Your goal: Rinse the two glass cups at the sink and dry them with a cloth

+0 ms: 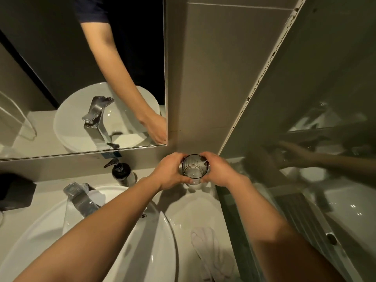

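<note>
Forearms (101, 231) over sink (40, 237), hands (171, 171) (218, 171) gripping a glass cup (194, 166).

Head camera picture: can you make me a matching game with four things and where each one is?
Things:
1 clear glass cup
2 dark pump soap bottle
3 white crumpled cloth
4 shiny metal tap

Places:
A lying on the pale counter, right of the white round basin
B between the left hand and right hand
C standing below the mirror
D at the basin's far rim

Pairs: 1-B, 2-C, 3-A, 4-D
</note>
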